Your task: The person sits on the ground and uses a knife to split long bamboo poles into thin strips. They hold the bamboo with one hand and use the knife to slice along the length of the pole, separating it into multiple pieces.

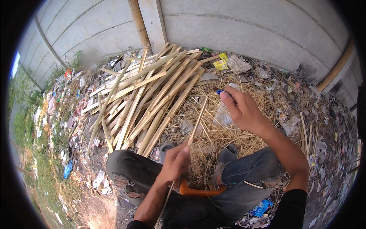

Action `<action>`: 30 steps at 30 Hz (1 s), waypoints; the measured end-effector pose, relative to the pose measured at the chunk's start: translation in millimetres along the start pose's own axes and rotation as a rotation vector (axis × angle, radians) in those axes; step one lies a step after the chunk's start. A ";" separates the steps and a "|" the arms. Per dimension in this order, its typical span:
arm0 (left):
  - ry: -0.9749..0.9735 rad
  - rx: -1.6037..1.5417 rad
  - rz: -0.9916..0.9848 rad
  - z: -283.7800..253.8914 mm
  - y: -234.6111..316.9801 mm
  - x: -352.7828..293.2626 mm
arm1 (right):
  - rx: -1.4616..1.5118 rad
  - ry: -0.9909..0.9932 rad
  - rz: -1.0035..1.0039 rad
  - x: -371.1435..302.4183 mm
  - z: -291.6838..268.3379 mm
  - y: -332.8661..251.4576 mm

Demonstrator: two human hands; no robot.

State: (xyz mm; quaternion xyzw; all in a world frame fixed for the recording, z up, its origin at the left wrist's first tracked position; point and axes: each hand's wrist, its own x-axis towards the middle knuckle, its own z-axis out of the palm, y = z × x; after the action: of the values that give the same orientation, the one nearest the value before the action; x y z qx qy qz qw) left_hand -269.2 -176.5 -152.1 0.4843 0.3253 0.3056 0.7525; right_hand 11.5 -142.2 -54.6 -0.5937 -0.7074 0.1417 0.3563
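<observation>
My left hand (176, 162) is closed round a thin bamboo strip (199, 121), in front of my knees. The strip slants up and away to the right, and its thinner lower end trails below my wrist. Farther out and to the right, my right hand (244, 108) grips a small knife with a blue handle (220, 92). Most of the handle is hidden in the fist, and only a short dark piece of blade shows. The knife is apart from the strip's upper end. Pale shavings (244, 141) cover the ground beneath both hands.
A large pile of split bamboo sticks (152, 87) lies ahead to the left, against a grey concrete wall (248, 30). Several thin strips (305, 133) rest at the right. Litter is scattered around. Something orange (200, 192) shows between my legs, and a bamboo pole (140, 24) leans at the wall.
</observation>
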 end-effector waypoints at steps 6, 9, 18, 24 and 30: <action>-0.030 -0.112 -0.064 -3.5 4.4 1.4 | -0.082 -0.153 -0.249 -27.8 45.1 -8.3; -0.039 -0.086 -0.061 -6.2 8.1 -1.1 | -0.095 -0.301 -0.117 -26.6 36.0 -30.7; -0.036 -0.027 -0.067 -10.4 6.4 -1.4 | -0.109 -0.295 -0.028 -7.1 25.6 -22.6; -0.026 -0.016 -0.067 -2.7 10.2 -0.6 | -0.158 -0.316 -0.191 -18.8 26.3 -20.1; -0.049 -0.035 -0.036 -3.1 6.1 -5.1 | 0.000 -0.012 0.055 11.9 -6.7 9.1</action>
State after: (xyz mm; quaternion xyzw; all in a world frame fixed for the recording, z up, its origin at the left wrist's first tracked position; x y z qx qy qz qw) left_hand -275.6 -176.6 -146.5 0.4723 0.3100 0.2857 0.7741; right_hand 22.3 -130.1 -51.6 -0.6119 -0.6931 0.1550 0.3480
